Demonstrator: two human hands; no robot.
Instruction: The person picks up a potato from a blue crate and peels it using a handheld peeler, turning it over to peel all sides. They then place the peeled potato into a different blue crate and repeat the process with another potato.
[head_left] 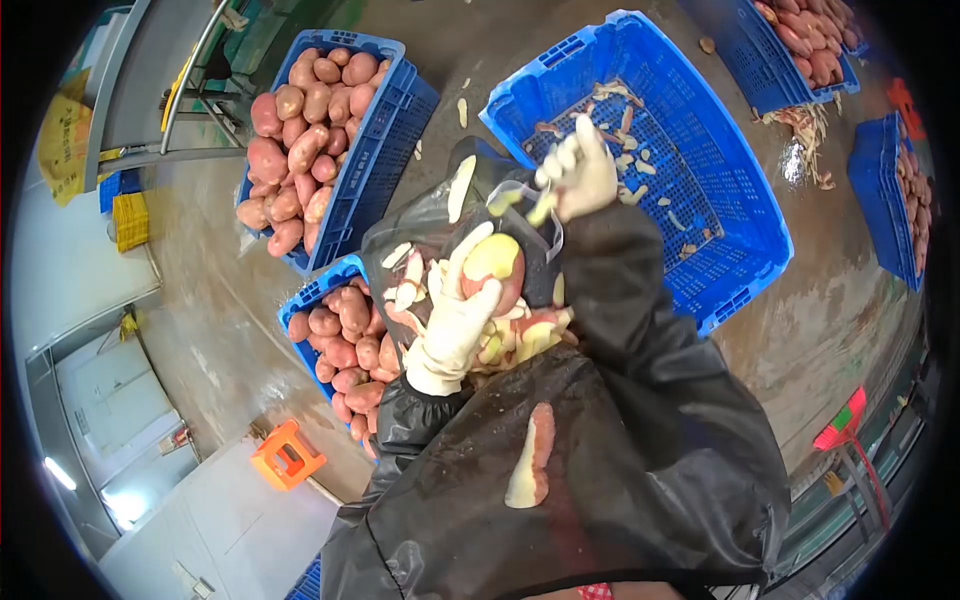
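My left hand (452, 325), in a white glove, holds a partly peeled red potato (493, 270) whose yellow flesh shows on top. Just beyond it, my right hand (582, 172), also gloved, is closed on a peeler (545, 228) with a pale frame, and a bit of peel clings near it. Strips of peel (530, 335) lie heaped on the dark apron beneath the potato. One long peel (532, 455) rests lower on the apron (470, 500).
A blue crate (745, 200) with scattered peel stands ahead right. Potato-filled crates (385, 150) (300, 300) are on the left, with others (730, 50) (880, 200) at the far right. An orange stool (287, 455) stands lower left. Peel litters the wet floor.
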